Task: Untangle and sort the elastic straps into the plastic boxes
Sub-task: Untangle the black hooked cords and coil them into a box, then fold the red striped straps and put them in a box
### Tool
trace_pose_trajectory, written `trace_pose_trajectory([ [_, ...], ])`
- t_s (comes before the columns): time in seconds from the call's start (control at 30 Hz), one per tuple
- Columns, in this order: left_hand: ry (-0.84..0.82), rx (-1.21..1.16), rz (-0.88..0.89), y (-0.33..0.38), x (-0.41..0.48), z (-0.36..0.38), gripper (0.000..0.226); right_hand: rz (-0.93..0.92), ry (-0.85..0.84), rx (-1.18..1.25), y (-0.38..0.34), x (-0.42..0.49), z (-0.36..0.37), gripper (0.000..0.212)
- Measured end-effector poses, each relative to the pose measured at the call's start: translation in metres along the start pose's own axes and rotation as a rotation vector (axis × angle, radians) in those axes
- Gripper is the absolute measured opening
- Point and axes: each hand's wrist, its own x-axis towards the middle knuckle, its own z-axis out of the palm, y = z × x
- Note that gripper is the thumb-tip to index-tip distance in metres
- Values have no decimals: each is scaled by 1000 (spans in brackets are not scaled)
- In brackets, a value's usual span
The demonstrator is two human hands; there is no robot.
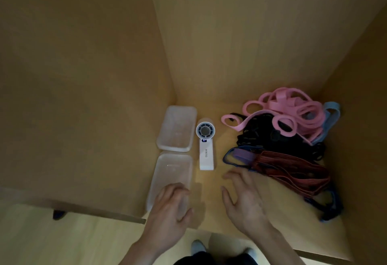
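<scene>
A tangled heap of elastic straps lies at the right of the wooden surface: pink straps [293, 107] on top at the back, black ones [263, 133] under them, a light blue one [332, 116] at the far right, purple [243, 155] and dark red [293, 172] ones nearer me. Two clear plastic boxes sit at the left, the far box [178, 128] and the near box [171, 172]. My left hand [171, 204] rests on the near box's front end, fingers loosely bent. My right hand [245, 197] hovers open just left of the dark red straps, holding nothing.
A white hand-held fan [205, 145] lies between the boxes and the straps. Wooden walls [230, 45] enclose the surface at the back and both sides. The front edge [314, 252] runs near my arms; a light floor [62, 241] lies below.
</scene>
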Motion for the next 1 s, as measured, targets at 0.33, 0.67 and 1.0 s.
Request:
trace_pose_trajectory([
  [0.33,-67,117,42,-36,-14,3,55,-68,-321,-301,-18,16,59,60],
  [0.67,-54,135,44,-42,-11,3,58,28,-410,-417,-14,31,65,73],
  [1.0,-26,-21,160,15,32,8,50,40,-310,-279,-11,16,17,70],
])
